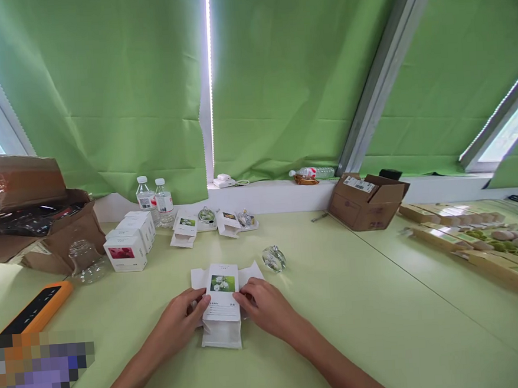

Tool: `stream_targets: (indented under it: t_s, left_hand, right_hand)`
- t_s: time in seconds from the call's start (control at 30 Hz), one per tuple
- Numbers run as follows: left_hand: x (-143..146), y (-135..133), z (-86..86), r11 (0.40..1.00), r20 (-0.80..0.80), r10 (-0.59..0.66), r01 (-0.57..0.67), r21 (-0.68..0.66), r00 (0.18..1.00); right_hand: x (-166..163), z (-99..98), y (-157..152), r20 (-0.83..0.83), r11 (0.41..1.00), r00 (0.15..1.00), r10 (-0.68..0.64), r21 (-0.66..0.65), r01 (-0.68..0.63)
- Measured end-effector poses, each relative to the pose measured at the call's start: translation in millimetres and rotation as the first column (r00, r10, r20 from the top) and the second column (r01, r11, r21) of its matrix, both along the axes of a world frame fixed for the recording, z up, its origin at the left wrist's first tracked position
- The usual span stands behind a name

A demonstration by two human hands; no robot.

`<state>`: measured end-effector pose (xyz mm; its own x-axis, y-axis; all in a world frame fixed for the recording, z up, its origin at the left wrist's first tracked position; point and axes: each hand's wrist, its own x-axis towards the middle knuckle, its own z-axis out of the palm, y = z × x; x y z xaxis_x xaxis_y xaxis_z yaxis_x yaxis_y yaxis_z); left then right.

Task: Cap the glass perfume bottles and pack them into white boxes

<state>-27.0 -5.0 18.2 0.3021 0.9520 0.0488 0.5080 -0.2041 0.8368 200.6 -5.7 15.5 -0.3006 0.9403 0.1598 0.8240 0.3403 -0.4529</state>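
In front of me a white paper box (pixel 220 308) with a picture of white flowers lies on the table, its side flaps spread out and its near end open. My left hand (pixel 179 318) grips the box's left edge, thumb on top and fingers curled beside it. On the opposite edge, my right hand (pixel 269 307) holds it the same way; its fingertips are partly hidden. A shiny clear glass piece (pixel 273 258) rests just beyond my right hand. Farther back are two more opened flower-picture boxes (pixel 184 227), beside white trays holding glassy pieces (pixel 206 215).
Several closed white boxes (pixel 125 253) stand in a row at the left, near a clear jar (pixel 86 262) and water bottles (pixel 164 203). An orange-and-black case (pixel 39 310) lies nearer me. Cardboard boxes (pixel 366 201) sit at both sides; long packs (pixel 489 249) lie far right.
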Motion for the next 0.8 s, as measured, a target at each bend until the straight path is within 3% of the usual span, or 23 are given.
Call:
stream_targets:
  t_s: [0.2, 0.4, 0.53, 0.67, 0.8]
  left_hand:
    - [-5.7, 1.5, -4.1, 0.991, 0.093, 0.026, -0.013, -0.136, 0.995]
    - [-3.8, 0.8, -0.1, 0.981, 0.221, 0.017, 0.026, -0.190, 0.975]
    - [-2.3, 4.6, -1.8, 0.966, 0.287, 0.136, -0.062, -0.251, 0.948]
    - [-2.1, 6.7, 3.0, 0.940, 0.367, 0.268, -0.159, -0.300, 0.891]
    - [-3.3, 3.4, 12.7, 0.940, 0.454, 0.290, -0.163, -0.299, 0.842]
  right_hand:
    - [0.8, -1.8, 2.2, -0.022, 1.000, 1.000, -0.004, -0.018, 0.004]
    - [-2.1, 0.8, -0.4, -0.045, 1.000, 0.999, 0.003, -0.007, -0.003]
    - [-1.4, 5.5, -7.0, -0.057, 0.999, 0.998, 0.035, -0.011, -0.036]
    - [1.7, 5.6, -10.1, 0.010, 0.989, 0.989, 0.146, -0.020, -0.146]
    - [3.3, -4.5, -4.9, 0.081, 0.985, 0.982, 0.171, -0.014, -0.171]
